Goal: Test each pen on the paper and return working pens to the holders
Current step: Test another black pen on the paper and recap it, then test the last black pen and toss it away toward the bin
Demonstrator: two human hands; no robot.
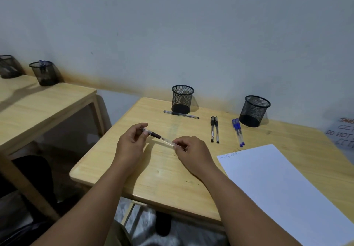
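Note:
Both hands hold one clear-barrelled black pen [160, 138] just above the wooden desk [166, 173]. My left hand [132, 142] pinches its tip end and my right hand [188, 151] pinches the other end. A white sheet of paper [283, 188] with a few scribbles at its top corner lies to the right. Two black mesh holders [182, 99] [254, 111] stand at the desk's back edge, with no pens showing in them. One black pen [181, 114] lies in front of the left holder. Two black pens [214, 129] and two blue pens [238, 132] lie between the holders and the paper.
A second wooden desk [42, 106] stands to the left with two more mesh holders [45, 73] [8, 66], one holding blue pens. A gap separates the desks. A handwritten note [342, 134] sits at the far right edge. The wall runs close behind.

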